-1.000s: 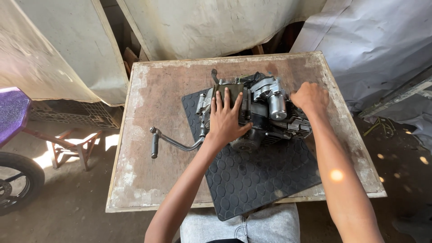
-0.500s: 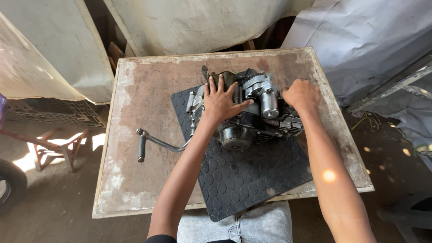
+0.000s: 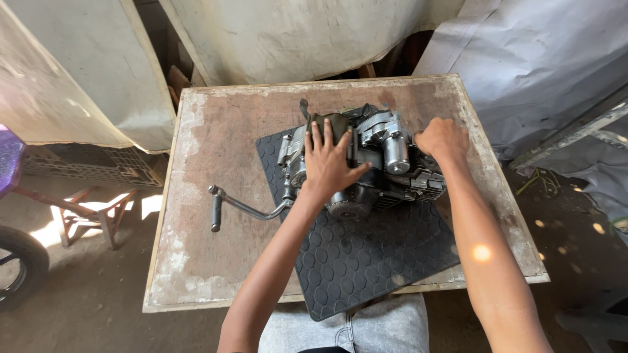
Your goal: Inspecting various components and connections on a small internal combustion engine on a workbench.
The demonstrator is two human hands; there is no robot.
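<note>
A small grey motorcycle engine (image 3: 386, 163) lies on a black rubber mat (image 3: 366, 255) on a worn wooden table (image 3: 216, 137). My left hand (image 3: 329, 163) presses flat on the engine's left casing with fingers spread. My right hand (image 3: 443, 139) is closed around the engine's right end, near the finned cylinder. A metal kick lever (image 3: 235, 206) sticks out from the engine's left side over the bare tabletop.
Pale tarpaulins (image 3: 294, 39) hang behind the table and a grey one (image 3: 543, 72) drapes at the right. A wooden stand (image 3: 85, 209) and part of a tyre (image 3: 16, 261) sit on the dirt floor at the left. My grey trousers (image 3: 347, 330) show below the table edge.
The view has shifted slightly, so table and engine sit a little lower and further right in frame. Both hands stay on the engine in the same grip.
</note>
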